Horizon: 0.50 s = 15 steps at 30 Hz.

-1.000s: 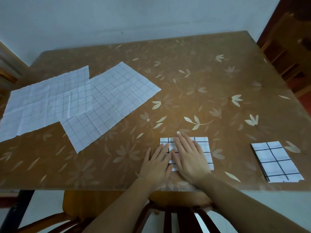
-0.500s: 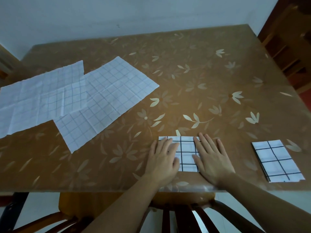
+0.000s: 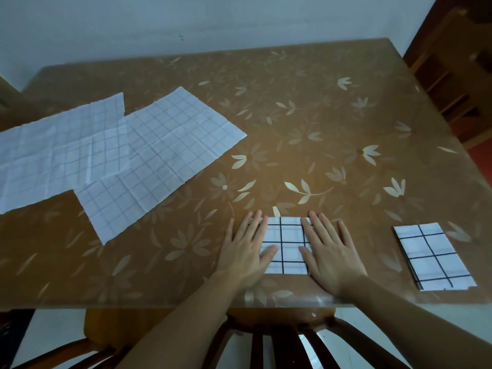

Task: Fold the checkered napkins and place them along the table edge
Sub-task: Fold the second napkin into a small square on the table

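A small folded white napkin with bold black grid lines (image 3: 286, 245) lies flat on the brown flower-patterned desk (image 3: 319, 123), close to the near edge; the left hand (image 3: 243, 253) presses on its left side and the right hand (image 3: 331, 253) on its right side, both palms down with the fingers straight and slightly spread, gripping nothing, so only the middle strip of the napkin shows between them; the two thumbs point inward over the cloth without touching each other; well apart to the right, a second folded white napkin with black grid lines (image 3: 432, 257) rests by the same near edge, turned a little askew; on the far left of the desk two large unfolded white napkins with faint grey checks lie spread out, the left sheet (image 3: 57, 153) overlapping the right, angled sheet (image 3: 165, 155); below the desk edge the dark wooden slatted back of a chair (image 3: 277, 344) shows under the forearms; a pale wall (image 3: 213, 20) stands behind the desk
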Tool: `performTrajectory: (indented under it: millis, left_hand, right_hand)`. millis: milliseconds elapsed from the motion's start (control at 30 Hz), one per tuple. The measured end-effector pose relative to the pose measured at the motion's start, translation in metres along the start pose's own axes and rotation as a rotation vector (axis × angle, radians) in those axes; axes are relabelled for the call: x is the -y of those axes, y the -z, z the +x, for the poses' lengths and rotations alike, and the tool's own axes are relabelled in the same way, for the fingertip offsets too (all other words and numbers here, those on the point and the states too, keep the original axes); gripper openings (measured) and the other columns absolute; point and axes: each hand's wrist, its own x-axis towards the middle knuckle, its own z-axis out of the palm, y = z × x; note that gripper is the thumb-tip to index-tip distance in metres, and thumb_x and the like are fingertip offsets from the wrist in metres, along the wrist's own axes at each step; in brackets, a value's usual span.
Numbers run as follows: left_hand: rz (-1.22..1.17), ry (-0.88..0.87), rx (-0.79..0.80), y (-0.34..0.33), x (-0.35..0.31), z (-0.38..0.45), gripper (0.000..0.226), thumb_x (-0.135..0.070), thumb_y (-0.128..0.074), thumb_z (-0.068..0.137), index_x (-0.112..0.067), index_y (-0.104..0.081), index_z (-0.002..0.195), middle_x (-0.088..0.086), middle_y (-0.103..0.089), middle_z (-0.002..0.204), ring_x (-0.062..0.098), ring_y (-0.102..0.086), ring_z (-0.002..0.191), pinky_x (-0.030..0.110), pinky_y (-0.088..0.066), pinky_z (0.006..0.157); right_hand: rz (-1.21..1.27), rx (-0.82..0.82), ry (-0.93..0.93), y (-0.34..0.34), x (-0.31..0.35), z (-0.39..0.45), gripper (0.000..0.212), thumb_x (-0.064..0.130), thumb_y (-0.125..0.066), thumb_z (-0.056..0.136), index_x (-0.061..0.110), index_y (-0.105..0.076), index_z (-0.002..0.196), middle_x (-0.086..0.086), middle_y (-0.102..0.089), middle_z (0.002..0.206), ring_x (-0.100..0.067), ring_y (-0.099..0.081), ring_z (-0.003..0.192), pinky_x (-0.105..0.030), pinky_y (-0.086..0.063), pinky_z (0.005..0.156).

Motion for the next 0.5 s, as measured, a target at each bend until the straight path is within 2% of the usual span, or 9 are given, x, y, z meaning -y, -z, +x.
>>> performTrajectory:
  millis: [200, 300, 400, 500]
  left_hand:
    - [0.014, 0.067, -0.027, -0.001, 0.014, -0.016, 0.069, -0.055, 0.008, 0.091, -0.026, 0.006, 0.154, -0.007, 0.009, 0.162, 0.012, 0.013, 0.148, 0.046, 0.008, 0.118]
    - [0.0, 0.083, -0.087, -0.001, 0.023, -0.035, 0.065, -0.047, -0.001, 0.093, -0.03, -0.017, 0.153, -0.005, -0.014, 0.162, 0.017, -0.008, 0.148, 0.049, -0.009, 0.119]
    - [-0.068, 0.049, -0.194, 0.002, 0.029, -0.047, 0.043, -0.038, -0.031, 0.093, -0.033, -0.053, 0.129, -0.004, -0.051, 0.138, 0.019, -0.044, 0.131, 0.048, -0.037, 0.107]
    - [-0.066, 0.026, -0.248, 0.003, 0.032, -0.051, 0.031, -0.036, -0.042, 0.09, -0.034, -0.062, 0.113, -0.009, -0.057, 0.12, 0.017, -0.052, 0.118, 0.04, -0.039, 0.099]
  right_hand:
    - [0.018, 0.021, 0.014, 0.006, 0.0, 0.0, 0.073, 0.057, 0.007, 0.093, 0.019, -0.012, 0.154, -0.002, -0.007, 0.161, -0.02, -0.003, 0.149, -0.046, 0.002, 0.117]
    - [0.018, 0.063, 0.027, 0.011, -0.001, 0.001, 0.075, 0.059, 0.011, 0.09, 0.023, -0.004, 0.154, 0.0, 0.0, 0.162, -0.018, 0.003, 0.149, -0.045, 0.002, 0.119]
    - [0.037, 0.121, 0.013, 0.024, 0.0, 0.007, 0.068, 0.058, -0.011, 0.093, 0.026, -0.005, 0.153, 0.001, 0.001, 0.162, -0.018, 0.005, 0.148, -0.046, 0.001, 0.118]
    - [0.002, 0.049, -0.03, 0.039, 0.013, 0.008, 0.072, 0.054, -0.036, 0.091, 0.024, -0.012, 0.152, -0.003, 0.0, 0.162, -0.025, 0.004, 0.148, -0.048, -0.001, 0.118]
